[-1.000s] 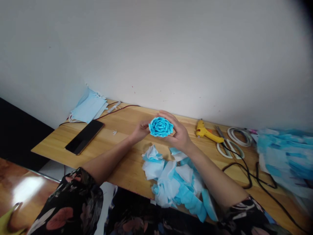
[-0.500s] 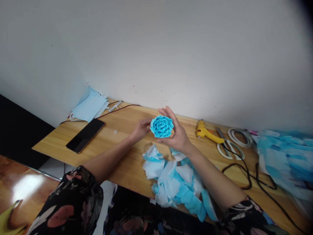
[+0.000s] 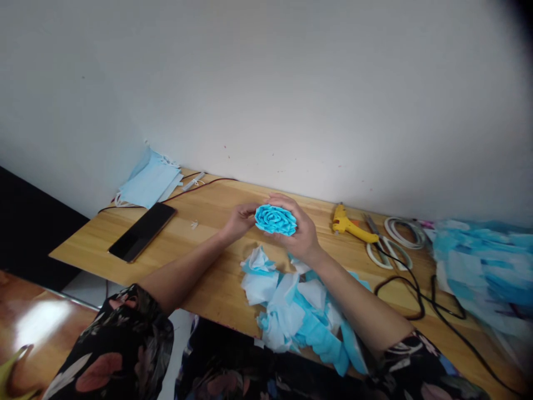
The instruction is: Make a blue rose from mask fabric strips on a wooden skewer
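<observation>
A blue fabric flower (image 3: 275,220), layered like a rose, is held between both hands above the table, its petals facing me. My right hand (image 3: 302,228) wraps round its right side, fingers over the top edge and thumb beneath, pressing it into an oval. My left hand (image 3: 240,222) is closed at the flower's left side; its fingertips are partly hidden behind the petals. Below the hands lies a loose heap of blue and white fabric pieces (image 3: 287,311), partly covered by my right forearm.
A yellow glue gun (image 3: 352,226), scissors (image 3: 385,250), a coiled white cable (image 3: 406,233) and a black cord (image 3: 420,303) lie right. Blue material in a clear bag (image 3: 487,266) sits beyond. A phone (image 3: 142,231) and stacked face masks (image 3: 152,180) are on the left.
My right hand's fingers have closed round the flower, squeezing it from a round shape into a flatter oval. My left hand stays at its left side.
</observation>
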{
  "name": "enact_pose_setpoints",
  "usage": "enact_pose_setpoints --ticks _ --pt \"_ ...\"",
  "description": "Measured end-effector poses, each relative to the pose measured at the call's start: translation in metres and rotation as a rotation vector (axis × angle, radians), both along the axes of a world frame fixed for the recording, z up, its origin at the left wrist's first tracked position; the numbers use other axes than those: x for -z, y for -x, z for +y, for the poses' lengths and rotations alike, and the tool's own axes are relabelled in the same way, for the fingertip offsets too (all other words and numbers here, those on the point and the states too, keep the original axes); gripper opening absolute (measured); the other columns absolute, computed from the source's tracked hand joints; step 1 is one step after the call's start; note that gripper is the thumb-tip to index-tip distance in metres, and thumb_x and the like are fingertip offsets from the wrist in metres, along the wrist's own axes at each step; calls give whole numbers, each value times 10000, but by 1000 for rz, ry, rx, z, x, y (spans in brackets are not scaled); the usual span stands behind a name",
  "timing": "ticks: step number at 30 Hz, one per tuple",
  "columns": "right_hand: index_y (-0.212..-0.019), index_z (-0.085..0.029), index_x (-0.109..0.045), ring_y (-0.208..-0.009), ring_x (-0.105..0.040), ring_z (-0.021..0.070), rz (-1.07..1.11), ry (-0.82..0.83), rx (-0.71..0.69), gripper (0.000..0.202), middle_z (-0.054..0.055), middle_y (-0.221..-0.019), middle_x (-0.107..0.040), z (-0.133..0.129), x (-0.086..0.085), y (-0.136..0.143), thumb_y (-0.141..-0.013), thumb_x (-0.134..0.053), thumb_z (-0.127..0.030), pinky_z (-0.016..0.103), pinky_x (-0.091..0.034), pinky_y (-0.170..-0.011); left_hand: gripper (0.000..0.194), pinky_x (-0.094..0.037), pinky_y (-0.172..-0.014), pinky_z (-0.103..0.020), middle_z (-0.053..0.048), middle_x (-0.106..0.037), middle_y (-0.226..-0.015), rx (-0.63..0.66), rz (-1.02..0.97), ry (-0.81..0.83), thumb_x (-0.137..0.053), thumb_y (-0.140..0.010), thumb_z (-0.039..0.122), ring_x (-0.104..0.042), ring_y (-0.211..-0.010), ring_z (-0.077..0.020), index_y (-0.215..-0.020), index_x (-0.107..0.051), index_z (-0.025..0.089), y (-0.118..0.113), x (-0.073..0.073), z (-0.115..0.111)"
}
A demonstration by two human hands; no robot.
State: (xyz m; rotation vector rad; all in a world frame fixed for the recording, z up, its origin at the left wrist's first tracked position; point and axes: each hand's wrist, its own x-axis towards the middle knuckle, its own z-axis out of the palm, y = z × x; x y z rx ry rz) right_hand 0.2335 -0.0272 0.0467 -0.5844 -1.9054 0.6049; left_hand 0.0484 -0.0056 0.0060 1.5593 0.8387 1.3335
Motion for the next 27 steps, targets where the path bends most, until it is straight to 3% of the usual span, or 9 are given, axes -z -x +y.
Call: enact_pose_setpoints --ticks 5,8,10,12,15,19,24,27 --pt "-1277 -326 -658 -1313 -634 307 20 -33 18 487 71 -1253 -750 1 0 0 -846 -799 -504 508 -494 -1129 428 -537 -692 -270 -10 -671 -609 22 -58 -29 -883 -700 514 -600 -610 -140 -575 -666 166 -1 0 3" --pt "-1449 -329 -554 -1437 -529 350 -72 14 -6 815 109 -1443 -653 5 0 -4 -743 -844 -616 568 -431 -1191 420 -552 -688 -282 -2 -670 -611 20 -94 -26 -886 -687 526 -589 -597 -140 -590 -673 178 -1 -2 3" --pt "-1595 -344 -374 -1502 -452 361 -115 41 -46 1058 126 -1586 -525 8 -1 -8 -703 -861 -639 601 -374 -1229 441 -560 -683 -293 -7 -663 -599 16 -94 -17 -876 -679 559 -591 -600 -151 -587 -663 184 -2 -5 2" --pt "-1659 -361 -215 -1537 -400 353 -132 58 -74 1163 130 -1648 -445 11 -2 -11 -725 -861 -613 615 -329 -1253 477 -566 -664 -300 -4 -630 -546 14 -77 -9 -866 -673 581 -570 -567 -151 -549 -624 190 -2 -10 1" --pt "-1676 -367 -149 -1555 -369 351 -160 76 -94 1187 130 -1659 -426 11 -5 -14 -749 -863 -566 616 -307 -1264 510 -571 -629 -301 1 -594 -497 21 -51 2 -863 -659 601 -537 -530 -146 -521 -581 199 -4 -16 -2" --pt "-1667 -373 -185 -1528 -418 341 -161 45 -134 1139 123 -1634 -467 7 -8 -13 -766 -866 -520 599 -350 -1245 564 -562 -620 -313 -4 -538 -457 48 -39 6 -839 -670 636 -519 -518 -152 -491 -529 201 -5 -18 -6" --pt "-1479 -318 -540 -1489 -475 338 -168 17 -92 764 101 -1484 -631 3 -11 -9 -799 -836 -500 565 -394 -1226 501 -548 -712 -343 -27 -577 -527 47 -5 5 -857 -650 573 -573 -616 -190 -517 -551 199 -5 -18 -7" --pt "-1337 -302 -643 -1393 -579 322 -106 -24 -43 580 91 -1358 -715 1 -9 -5 -812 -831 -461 530 -460 -1173 460 -543 -737 -354 -22 -599 -571 50 11 16 -879 -605 546 -570 -642 -192 -551 -577 203 -5 -19 -6"
